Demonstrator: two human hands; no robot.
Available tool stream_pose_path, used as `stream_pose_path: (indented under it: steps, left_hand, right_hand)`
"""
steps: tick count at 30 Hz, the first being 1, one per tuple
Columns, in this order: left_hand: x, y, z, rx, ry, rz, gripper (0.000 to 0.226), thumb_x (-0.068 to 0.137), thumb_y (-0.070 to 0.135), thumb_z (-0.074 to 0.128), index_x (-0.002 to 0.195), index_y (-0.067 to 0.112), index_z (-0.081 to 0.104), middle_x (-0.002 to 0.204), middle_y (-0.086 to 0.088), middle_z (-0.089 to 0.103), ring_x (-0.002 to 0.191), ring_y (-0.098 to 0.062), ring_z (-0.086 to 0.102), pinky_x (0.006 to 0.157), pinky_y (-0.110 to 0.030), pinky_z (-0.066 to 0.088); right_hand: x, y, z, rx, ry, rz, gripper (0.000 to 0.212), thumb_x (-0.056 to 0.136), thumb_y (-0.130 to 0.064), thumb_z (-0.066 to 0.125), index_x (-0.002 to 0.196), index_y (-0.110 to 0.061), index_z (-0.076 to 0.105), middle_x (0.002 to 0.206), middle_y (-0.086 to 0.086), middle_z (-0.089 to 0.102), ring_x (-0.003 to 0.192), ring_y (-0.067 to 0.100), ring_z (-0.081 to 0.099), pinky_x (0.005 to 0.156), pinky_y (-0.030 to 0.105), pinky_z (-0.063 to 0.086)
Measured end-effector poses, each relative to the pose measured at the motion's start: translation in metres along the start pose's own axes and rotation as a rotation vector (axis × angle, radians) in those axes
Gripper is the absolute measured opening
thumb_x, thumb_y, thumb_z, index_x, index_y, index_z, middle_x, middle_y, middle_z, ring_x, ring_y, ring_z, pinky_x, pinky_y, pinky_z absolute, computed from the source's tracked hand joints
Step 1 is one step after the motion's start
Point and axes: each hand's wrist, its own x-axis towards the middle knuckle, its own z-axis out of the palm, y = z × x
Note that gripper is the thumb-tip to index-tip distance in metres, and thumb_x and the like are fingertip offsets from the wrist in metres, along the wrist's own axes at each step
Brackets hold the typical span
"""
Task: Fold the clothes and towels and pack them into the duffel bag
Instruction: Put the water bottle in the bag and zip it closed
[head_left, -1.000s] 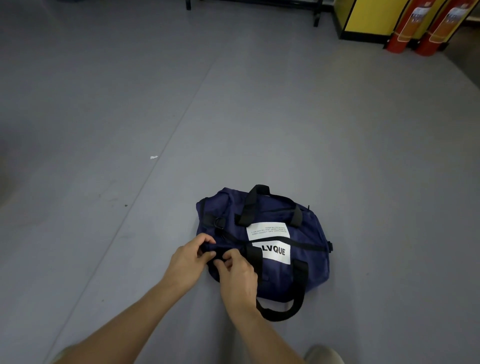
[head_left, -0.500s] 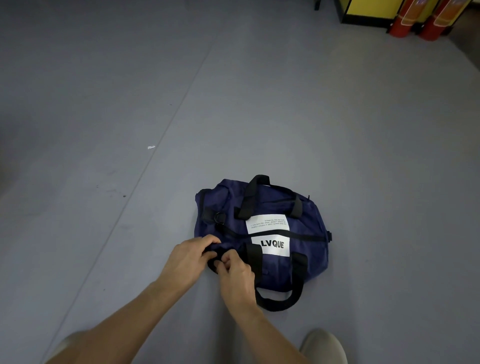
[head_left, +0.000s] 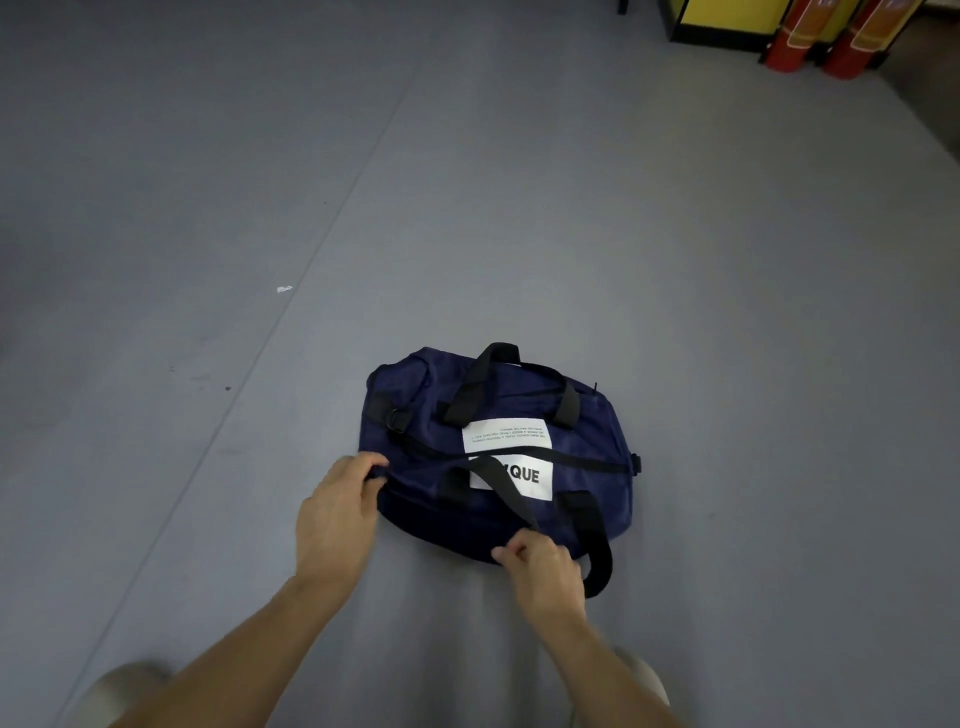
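On the grey floor (head_left: 727, 312), read from left to right.

- **Far left:** a white scrap (head_left: 283, 289) lies well apart from the bag.
- **Left of centre:** my left hand (head_left: 337, 519) grips the left end of the navy duffel bag (head_left: 592, 441), with the fingers curled over its edge.
- **Centre:** the bag lies flat on the floor just ahead of my feet, with its white label (head_left: 506, 434) facing up. The far handle (head_left: 488, 374) is folded onto the fabric.
- **Right of centre:** my right hand (head_left: 545, 577) pinches a black strap (head_left: 506, 491) at the near edge, beside the near handle (head_left: 597, 545).

**Change:** half a second ago both hands met at the bag's left end. The right hand has since travelled along the near edge. It has drawn the strap taut across the lower label, so only the last letters show.

**Meaning for the task:** I judge that I am readying the bag itself rather than folding. No clothes or towels are in view. The dark zip line looks closed, though I cannot be sure.

**Edges and room:** open floor surrounds the bag on every side. The yellow cabinet (head_left: 727, 13) and two red fire extinguishers (head_left: 789, 36) stand far off at the upper right. Only my own shoes, blurred at the lower margin, limit a pull towards me.
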Motion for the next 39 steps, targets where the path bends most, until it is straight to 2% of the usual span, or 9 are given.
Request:
stream_pose_path:
  steps: [3,7,10,12,15,20,28,34,39]
  left_hand:
    - [-0.037,0.01,0.03,-0.23,0.081,-0.343,0.049,0.092,0.031,0.07,0.133,0.031,0.043,0.121,0.006,0.049,0.084,-0.017,0.062,0.081,-0.04,0.049]
    - [-0.054,0.03,0.057,-0.568,0.134,-0.7,0.079,0.076,0.056,0.079,0.136,0.037,0.031,0.125,-0.001,0.044,0.107,-0.03,0.059,0.086,-0.058,0.056]
    - [-0.055,0.052,0.059,-0.614,0.15,-0.685,0.093,0.083,0.049,0.075,0.154,0.029,0.019,0.155,-0.003,0.033,0.143,-0.028,0.035,0.115,-0.052,0.034]
    - [-0.072,0.065,0.068,-0.68,0.059,-0.711,0.093,0.084,0.057,0.07,0.156,0.034,0.016,0.152,0.001,0.042,0.137,-0.025,0.043,0.116,-0.051,0.035]
    - [-0.078,0.083,0.083,-0.803,-0.326,-0.846,0.112,0.078,0.068,0.068,0.158,0.038,-0.004,0.138,0.005,0.051,0.125,-0.025,0.053,0.105,-0.05,0.047]
    - [-0.025,0.09,0.108,-0.71,-0.391,-0.9,0.124,0.088,0.046,0.072,0.152,0.016,-0.031,0.155,-0.013,0.039,0.139,-0.034,0.041,0.115,-0.048,0.036]
    - [0.049,0.051,0.087,-0.313,-0.286,-0.305,0.094,0.098,0.027,0.06,0.159,0.03,-0.013,0.16,-0.004,0.035,0.14,-0.034,0.042,0.114,-0.042,0.034]
    - [-0.005,0.016,0.091,0.183,-0.106,0.402,0.059,0.084,0.033,0.073,0.139,0.021,0.052,0.135,-0.006,0.052,0.12,-0.033,0.054,0.1,-0.045,0.048]
    - [-0.025,0.014,0.123,0.428,-0.298,0.313,0.066,0.073,0.048,0.08,0.132,0.027,0.056,0.123,0.002,0.056,0.108,-0.025,0.056,0.089,-0.038,0.047]
  right_hand:
    - [0.017,-0.023,-0.049,0.062,-0.242,-0.091,0.022,0.088,-0.047,0.066,0.084,-0.025,0.07,0.073,-0.004,0.073,0.065,0.014,0.068,0.07,0.037,0.059]
    - [0.041,-0.048,-0.092,0.083,0.3,-0.362,0.03,0.097,-0.044,0.054,0.079,-0.021,0.063,0.062,-0.005,0.063,0.059,0.017,0.06,0.062,0.035,0.053]
    - [0.073,-0.022,-0.095,-0.082,0.345,-0.45,0.022,0.101,-0.029,0.051,0.115,-0.026,0.067,0.117,-0.002,0.067,0.103,0.019,0.061,0.086,0.038,0.052]
    - [0.092,0.005,-0.089,-0.359,0.143,-0.385,0.045,0.101,-0.022,0.047,0.144,-0.036,0.046,0.158,0.005,0.032,0.141,0.034,0.034,0.11,0.05,0.038]
    - [0.106,0.036,-0.09,-0.445,0.03,-0.2,0.066,0.1,-0.03,0.048,0.154,-0.047,0.015,0.167,0.001,-0.01,0.151,0.039,0.005,0.116,0.063,0.02]
    - [0.107,0.067,-0.08,-0.067,0.038,-0.06,0.07,0.098,-0.032,0.058,0.156,-0.041,0.019,0.166,0.005,-0.003,0.138,0.034,0.042,0.106,0.043,0.041]
    - [0.105,0.054,-0.03,0.296,-0.055,-0.007,0.059,0.079,-0.008,0.058,0.124,-0.045,0.05,0.113,0.008,0.063,0.09,0.024,0.062,0.088,0.043,0.054]
    - [0.093,0.013,-0.003,0.432,-0.071,-0.095,0.048,0.091,0.002,0.045,0.09,-0.041,0.065,0.089,-0.002,0.066,0.084,0.017,0.062,0.073,0.02,0.049]
    - [0.082,0.013,-0.011,0.417,-0.035,-0.125,0.05,0.086,0.014,0.043,0.073,-0.027,0.068,0.084,-0.01,0.07,0.082,0.0,0.062,0.072,0.01,0.043]
